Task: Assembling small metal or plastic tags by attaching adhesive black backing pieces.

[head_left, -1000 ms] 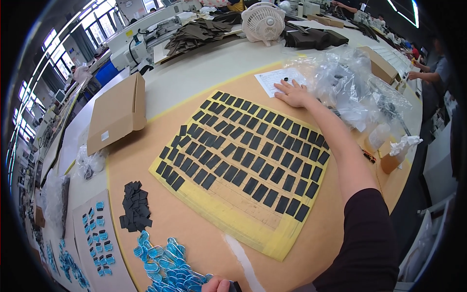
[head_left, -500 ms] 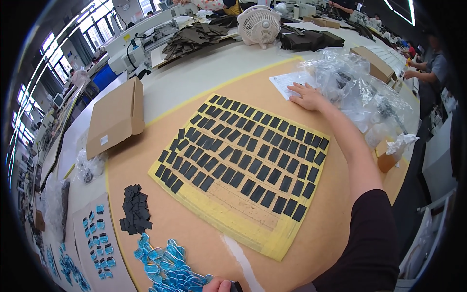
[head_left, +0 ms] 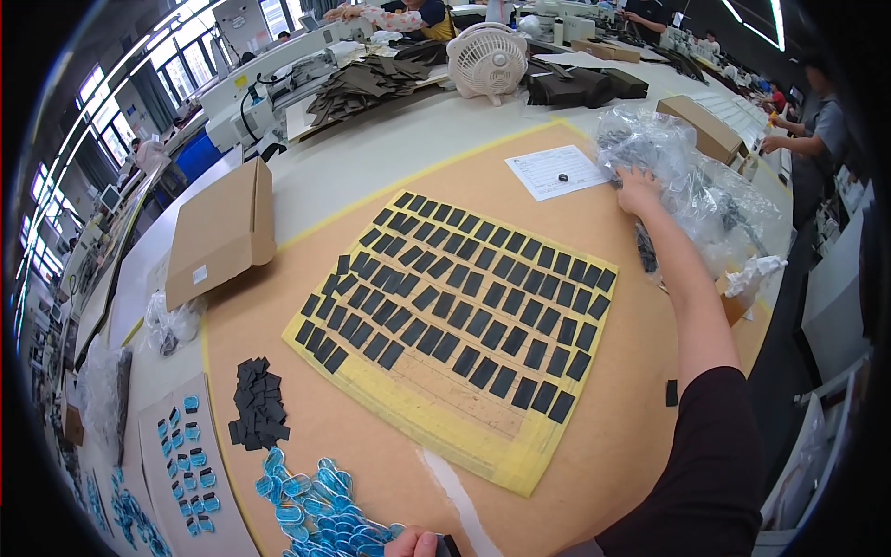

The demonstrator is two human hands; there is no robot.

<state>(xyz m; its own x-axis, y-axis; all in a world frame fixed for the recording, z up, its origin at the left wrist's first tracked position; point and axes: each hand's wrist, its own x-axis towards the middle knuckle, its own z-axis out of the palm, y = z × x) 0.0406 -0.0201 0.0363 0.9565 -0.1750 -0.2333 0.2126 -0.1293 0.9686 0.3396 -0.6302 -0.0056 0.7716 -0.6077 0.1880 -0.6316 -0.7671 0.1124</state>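
My left hand (head_left: 411,542) is at the bottom edge, fingers curled, with a black strip or stack of pieces (head_left: 448,547) showing beside the fingertips; most of it is cut off. My right hand (head_left: 639,189) reaches far right, fingers bunched on a clear plastic bag (head_left: 691,167) with dark pieces inside. A printed paper sheet (head_left: 548,173) bearing a small black ring (head_left: 562,177) lies left of that hand. Between the hands, a yellow-edged board (head_left: 445,395) carries rows of black rectangular pieces (head_left: 478,323). Blue oval patches (head_left: 320,511) are heaped by my left hand.
A pile of loose black pieces (head_left: 258,404) lies left of the board. Farther left are a grey sheet with blue patches (head_left: 215,436) and a cardboard box (head_left: 223,227). A white fan (head_left: 487,63) stands at the back. One black piece (head_left: 672,393) lies by my right forearm.
My right hand has moved right, off the paper and onto the plastic bag. The bag has shifted right, uncovering more of the paper and the black ring. My left hand has barely moved.
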